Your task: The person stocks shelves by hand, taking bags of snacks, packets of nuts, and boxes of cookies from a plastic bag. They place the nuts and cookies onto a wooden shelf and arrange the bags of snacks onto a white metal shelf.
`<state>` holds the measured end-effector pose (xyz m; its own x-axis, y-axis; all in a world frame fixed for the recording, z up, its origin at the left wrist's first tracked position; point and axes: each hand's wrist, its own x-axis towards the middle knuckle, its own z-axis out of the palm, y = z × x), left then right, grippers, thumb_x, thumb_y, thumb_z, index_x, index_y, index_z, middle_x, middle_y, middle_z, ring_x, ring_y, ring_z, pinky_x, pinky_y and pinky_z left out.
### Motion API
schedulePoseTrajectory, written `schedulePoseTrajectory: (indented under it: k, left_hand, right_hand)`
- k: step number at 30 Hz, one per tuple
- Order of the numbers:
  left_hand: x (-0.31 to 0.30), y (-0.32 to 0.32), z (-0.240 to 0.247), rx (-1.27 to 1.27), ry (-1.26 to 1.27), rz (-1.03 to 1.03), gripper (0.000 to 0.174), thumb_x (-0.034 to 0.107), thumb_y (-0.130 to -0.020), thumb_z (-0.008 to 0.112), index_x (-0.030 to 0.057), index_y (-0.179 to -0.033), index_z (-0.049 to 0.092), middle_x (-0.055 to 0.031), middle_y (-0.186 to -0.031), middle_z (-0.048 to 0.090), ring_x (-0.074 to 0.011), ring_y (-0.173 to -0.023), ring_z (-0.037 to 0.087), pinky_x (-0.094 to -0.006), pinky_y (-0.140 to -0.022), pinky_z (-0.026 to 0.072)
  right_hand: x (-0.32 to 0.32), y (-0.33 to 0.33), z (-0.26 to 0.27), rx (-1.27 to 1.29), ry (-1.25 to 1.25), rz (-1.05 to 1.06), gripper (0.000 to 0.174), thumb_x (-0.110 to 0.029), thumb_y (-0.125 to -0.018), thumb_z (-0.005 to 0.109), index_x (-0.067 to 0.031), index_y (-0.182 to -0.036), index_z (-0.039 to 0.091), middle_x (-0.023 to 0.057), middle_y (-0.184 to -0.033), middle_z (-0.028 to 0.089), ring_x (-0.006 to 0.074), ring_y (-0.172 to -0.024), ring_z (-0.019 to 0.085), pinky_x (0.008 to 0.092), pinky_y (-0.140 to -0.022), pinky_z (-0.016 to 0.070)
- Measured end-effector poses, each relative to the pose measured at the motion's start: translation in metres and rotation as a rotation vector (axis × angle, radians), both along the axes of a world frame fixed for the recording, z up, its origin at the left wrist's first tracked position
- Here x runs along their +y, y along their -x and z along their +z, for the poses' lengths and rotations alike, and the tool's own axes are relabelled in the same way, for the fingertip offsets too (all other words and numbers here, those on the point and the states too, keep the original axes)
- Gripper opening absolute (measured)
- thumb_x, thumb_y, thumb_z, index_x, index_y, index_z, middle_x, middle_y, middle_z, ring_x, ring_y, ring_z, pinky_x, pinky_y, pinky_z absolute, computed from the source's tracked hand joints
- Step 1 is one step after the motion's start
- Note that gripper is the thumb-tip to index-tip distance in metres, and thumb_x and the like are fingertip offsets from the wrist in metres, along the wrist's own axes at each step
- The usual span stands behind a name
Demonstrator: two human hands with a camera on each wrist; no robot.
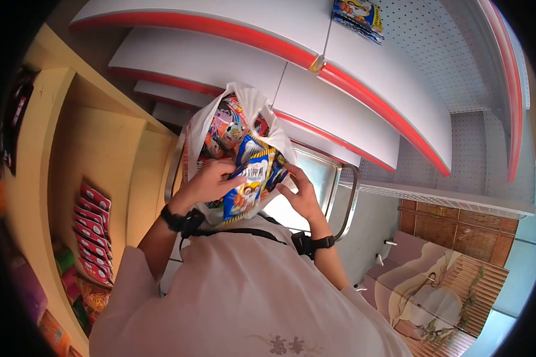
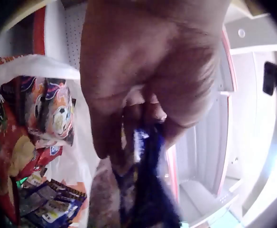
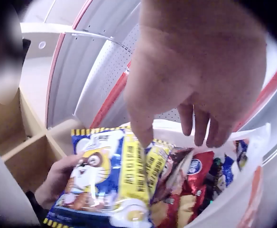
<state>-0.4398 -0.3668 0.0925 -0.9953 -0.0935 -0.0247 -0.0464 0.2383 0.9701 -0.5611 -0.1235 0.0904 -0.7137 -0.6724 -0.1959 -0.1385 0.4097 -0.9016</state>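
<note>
My left hand [image 1: 211, 181] grips blue-and-yellow snack packets [image 1: 244, 199] printed with a cartoon animal, held over the mouth of a white plastic bag [image 1: 190, 134]. In the right wrist view, the yellow side panel of a second snack packet [image 3: 158, 164] shows behind the front one. The right hand [image 1: 304, 193] is at the packets' right side, thumb by their upper edge and its other fingers loosely extended over the bag. Inside the bag lie orange-and-black packets with a football picture [image 2: 60, 118], a red packet [image 3: 200, 173] and other colourful packets.
Grey shelves with red edges [image 1: 363, 89] rise ahead; a few blue packets [image 1: 358, 18] lie on the upper one. A wooden shelf unit [image 1: 101, 140] at left holds red packets [image 1: 93, 232]. The metal frame [image 1: 352, 202] of a cart stands beside the bag.
</note>
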Motion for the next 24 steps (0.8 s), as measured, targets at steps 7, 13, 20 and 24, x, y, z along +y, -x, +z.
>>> schedulePoseTrajectory:
  k: [7,13,20,24]
  left_hand:
    - [-0.015,-0.027,0.048,-0.002,-0.402,0.141,0.017,0.012,-0.089,0.063,-0.0050,-0.089,0.065,-0.0058,-0.078,0.066,-0.0058,-0.072,0.056,-0.0245,-0.062,0.0456]
    - [-0.004,-0.018,0.054,0.127,-0.256,0.266,0.020,0.013,-0.091,0.060,-0.0048,-0.100,0.065,-0.0098,-0.104,0.062,-0.0092,-0.093,0.056,-0.0259,-0.081,0.0455]
    - [0.013,0.004,0.071,-0.027,-0.702,0.405,0.030,0.019,-0.098,0.049,-0.0069,-0.108,0.059,-0.0079,-0.115,0.059,-0.0099,-0.098,0.056,-0.0235,-0.084,0.0444]
    - [0.015,0.013,0.078,0.100,-0.439,0.398,0.029,0.020,-0.098,0.049,-0.0047,-0.108,0.059,-0.0052,-0.098,0.065,-0.0080,-0.088,0.058,-0.0223,-0.077,0.0466]
  right_hand:
    - [-0.045,-0.001,0.049,-0.944,0.442,0.109,0.061,-0.013,-0.087,0.061,-0.0045,-0.140,0.032,0.0084,-0.130,0.051,0.0211,-0.123,0.045,0.0348,-0.104,0.0348]
    - [-0.059,-0.004,0.077,-0.603,0.467,0.147,0.077,-0.001,-0.075,0.075,-0.0052,-0.138,0.032,0.0072,-0.131,0.050,0.0189,-0.121,0.048,0.0358,-0.102,0.0393]
    - [-0.059,-0.003,0.092,-0.491,0.429,0.011,0.044,-0.007,-0.090,0.060,-0.0027,-0.129,0.040,0.0076,-0.120,0.057,0.0152,-0.109,0.055,0.0321,-0.094,0.0448]
    - [-0.053,0.002,0.100,-0.425,0.227,0.006,0.039,-0.012,-0.092,0.059,0.0000,-0.126,0.044,0.0082,-0.115,0.060,0.0135,-0.103,0.056,0.0303,-0.090,0.0462]
